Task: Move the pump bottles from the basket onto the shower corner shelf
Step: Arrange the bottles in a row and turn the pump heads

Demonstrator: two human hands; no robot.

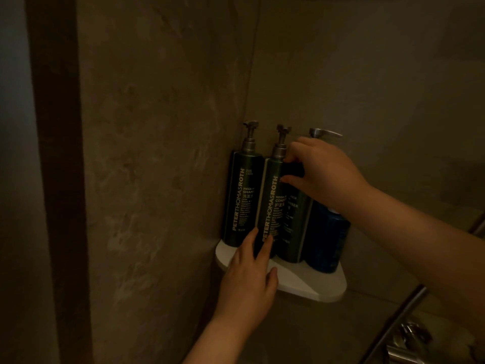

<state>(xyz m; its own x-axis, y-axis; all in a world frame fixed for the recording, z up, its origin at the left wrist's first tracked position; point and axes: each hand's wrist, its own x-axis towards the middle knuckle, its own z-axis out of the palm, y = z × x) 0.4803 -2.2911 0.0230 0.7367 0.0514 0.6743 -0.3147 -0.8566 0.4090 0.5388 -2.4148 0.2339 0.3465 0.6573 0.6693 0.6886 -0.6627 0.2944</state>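
White shelf (315, 287) holds four bottles (242, 195).

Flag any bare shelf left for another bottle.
Only the front lip of the corner shelf, before the third bottle and blue bottle, right of the left hand. Back row is packed: four bottles side by side, right hand gripping the third's top.
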